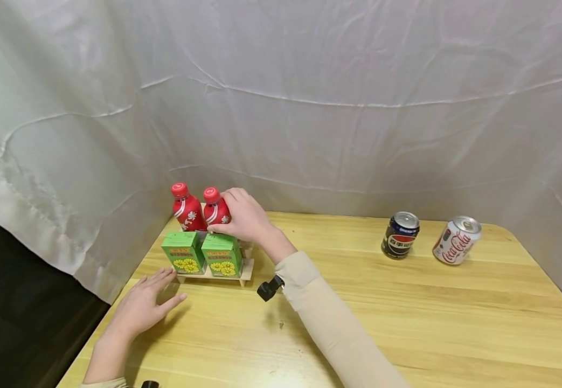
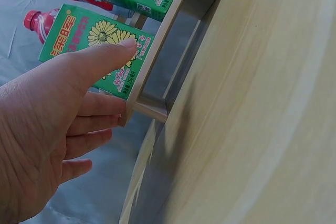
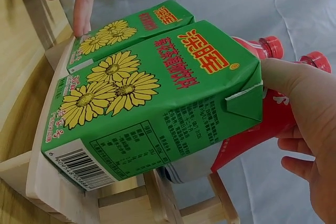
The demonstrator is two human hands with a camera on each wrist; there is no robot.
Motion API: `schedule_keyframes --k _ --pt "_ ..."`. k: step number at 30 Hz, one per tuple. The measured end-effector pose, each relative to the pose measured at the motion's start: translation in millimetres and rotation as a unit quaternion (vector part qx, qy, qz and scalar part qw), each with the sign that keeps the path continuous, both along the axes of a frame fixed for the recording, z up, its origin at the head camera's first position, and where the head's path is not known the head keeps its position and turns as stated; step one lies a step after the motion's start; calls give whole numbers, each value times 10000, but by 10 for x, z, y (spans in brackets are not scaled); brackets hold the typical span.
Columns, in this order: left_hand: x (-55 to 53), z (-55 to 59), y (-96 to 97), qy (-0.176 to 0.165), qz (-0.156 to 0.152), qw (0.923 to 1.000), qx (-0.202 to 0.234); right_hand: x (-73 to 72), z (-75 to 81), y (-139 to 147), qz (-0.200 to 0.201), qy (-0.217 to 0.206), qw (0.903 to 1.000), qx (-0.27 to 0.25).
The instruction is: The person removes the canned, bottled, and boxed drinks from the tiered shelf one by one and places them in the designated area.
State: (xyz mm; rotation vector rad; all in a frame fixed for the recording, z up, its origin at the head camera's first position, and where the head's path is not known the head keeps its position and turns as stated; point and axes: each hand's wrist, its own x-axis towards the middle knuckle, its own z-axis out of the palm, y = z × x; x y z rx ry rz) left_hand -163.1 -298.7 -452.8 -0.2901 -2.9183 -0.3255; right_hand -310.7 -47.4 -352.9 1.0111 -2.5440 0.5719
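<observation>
We've got the R hand curled round the R red bottle, thumb on the near side, just above the R green carton. That bottle's at the back of the wooden rack, R of the L red bottle; we can't tell if its base sits fully on the rear step. L green carton stands upright w/ its twin along the rack's front edge, a narrow gap btwn them.

Our L hand is spread, thumb out, fingertips at the rack's front L corner; can't tell if they touch. Rack's near the far L corner of the table. Toward the far R corner, well apart from the rack, we see a dark Pepsi can & a white Coca-Cola can, both upright, near each other.
</observation>
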Motion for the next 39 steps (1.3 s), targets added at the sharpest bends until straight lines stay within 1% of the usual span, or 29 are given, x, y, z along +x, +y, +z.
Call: schedule_keyframes --k 10,15,28,35,39 --pt "5 13 13 -11 -2 10000 10 42 26 90 -47 -15 9994 -329" --pt "2 13 14 -10 0 10000 15 70 37 174 -125 -18 9993 -348" --pt "13 22 8 -29 -13 10000 19 149 10 484 -153 364 9979 -514" --pt "14 21 2 -10 -16 10000 33 218 -31 667 -146 683 9958 -596" --pt "9 16 2 -11 -6 10000 37 270 -39 774 -155 759 9944 -723"
